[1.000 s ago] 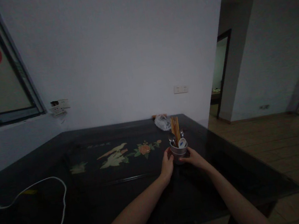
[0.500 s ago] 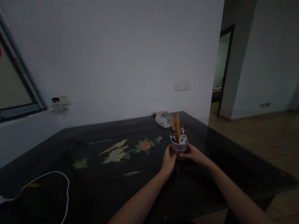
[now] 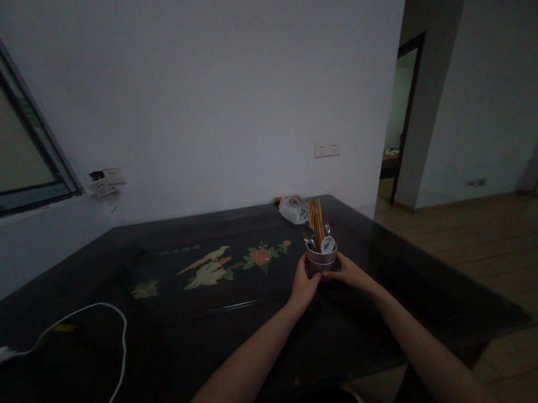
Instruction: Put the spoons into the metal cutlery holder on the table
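A small round utensil cup (image 3: 322, 258) stands on the dark table (image 3: 178, 336) toward its right side. Wooden chopsticks (image 3: 315, 220) and spoons (image 3: 326, 244) stick up out of it. My left hand (image 3: 303, 288) wraps the cup's left side and my right hand (image 3: 350, 275) wraps its right side, fingers curled against the wall. Both forearms reach in from the bottom of the view.
The table top carries an inlaid bird-and-flower picture (image 3: 228, 265). A crumpled plastic bag (image 3: 293, 209) lies behind the cup near the wall. A white cable (image 3: 101, 361) loops across the left of the table. The table's right edge drops to a wooden floor (image 3: 510, 260).
Both hands and the cup between them have shifted slightly farther away across the table, and the fingers sit closer around the cup. The view has tilted a little.
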Motion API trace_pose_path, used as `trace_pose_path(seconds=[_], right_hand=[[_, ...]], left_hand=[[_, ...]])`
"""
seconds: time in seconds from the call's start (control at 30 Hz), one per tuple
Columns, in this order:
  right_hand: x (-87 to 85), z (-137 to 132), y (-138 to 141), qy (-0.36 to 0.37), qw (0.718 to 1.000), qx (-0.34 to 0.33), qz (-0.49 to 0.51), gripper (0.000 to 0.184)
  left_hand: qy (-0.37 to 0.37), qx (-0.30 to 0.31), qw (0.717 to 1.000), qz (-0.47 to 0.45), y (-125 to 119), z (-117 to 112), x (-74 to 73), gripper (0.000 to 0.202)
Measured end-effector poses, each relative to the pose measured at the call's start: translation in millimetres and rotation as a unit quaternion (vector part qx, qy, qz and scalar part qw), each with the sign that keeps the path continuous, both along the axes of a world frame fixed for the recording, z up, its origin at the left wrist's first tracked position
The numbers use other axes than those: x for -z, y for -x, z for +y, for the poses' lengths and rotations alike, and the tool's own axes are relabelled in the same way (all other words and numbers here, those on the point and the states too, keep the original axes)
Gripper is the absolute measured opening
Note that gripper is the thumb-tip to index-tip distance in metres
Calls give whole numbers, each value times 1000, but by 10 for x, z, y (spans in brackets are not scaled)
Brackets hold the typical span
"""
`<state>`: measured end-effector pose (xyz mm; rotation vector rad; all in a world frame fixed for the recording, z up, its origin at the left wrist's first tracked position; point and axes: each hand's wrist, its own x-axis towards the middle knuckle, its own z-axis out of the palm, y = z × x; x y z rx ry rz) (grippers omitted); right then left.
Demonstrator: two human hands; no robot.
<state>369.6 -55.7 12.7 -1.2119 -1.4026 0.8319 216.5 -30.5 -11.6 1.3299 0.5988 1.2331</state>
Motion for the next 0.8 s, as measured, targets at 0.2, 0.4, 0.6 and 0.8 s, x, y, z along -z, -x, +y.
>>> trace_pose_path(seconds=[0.2,0.4,0.6,0.8], right_hand=[[60,33,4,1,1000,8,-3,64],[141,66,-20,-17,999,20,-22,64],[214,127,-42,-21,1000,12,-12,64],[263,175,-64,-19,1000,3,-11,62]], left_hand=[[4,7,1000,-2,1,-2,-5,71],[11,11,1000,3,1,6,8,74],[0,-11,999,40,13,-3,1,77],[-25,-23,997,74,16,0,3,76]])
